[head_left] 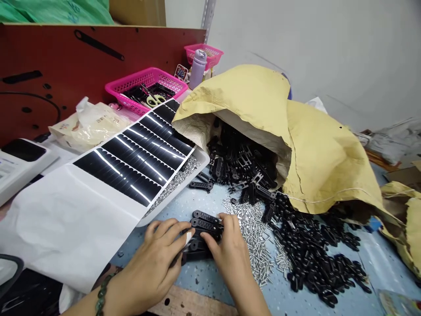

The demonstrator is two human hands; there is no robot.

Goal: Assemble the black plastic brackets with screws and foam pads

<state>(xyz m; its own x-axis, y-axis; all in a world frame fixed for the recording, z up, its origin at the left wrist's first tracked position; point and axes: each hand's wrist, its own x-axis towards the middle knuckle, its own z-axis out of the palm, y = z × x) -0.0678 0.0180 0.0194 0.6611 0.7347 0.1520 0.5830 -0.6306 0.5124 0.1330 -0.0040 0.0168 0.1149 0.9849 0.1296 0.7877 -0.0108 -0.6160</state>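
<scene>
We see a small stack of black plastic parts (pixel 204 225) on the blue tabletop (pixel 177 278), between the two hands at the near edge. The upper parts lie side by side; the lower ones are partly covered by fingers, so we can't count them. The right hand (pixel 230 243) bends thumb and forefinger round the right ends of the stack, gripping them, its other fingers mostly out of sight. The left hand (pixel 159 250) curls against the left ends, a white wrap (pixel 188 238) on one finger — whether it grips or merely steadies, we can't make out, since its thumb side is hidden.

Just right of the right hand spread silvery screws (pixel 259 252), and beyond them a heap of black pieces (pixel 322 263), too jumbled for us to tell apart. Behind, a yellow sack (pixel 243 92) gapes over more black parts, its depths lost in shadow. On the left, a sheet of black strips (pixel 138 151) covers much of a white tray (pixel 176 193) of small metal pieces. The white device (pixel 19 164) and the green bag (pixel 55 11) are cut off by the frame.
</scene>
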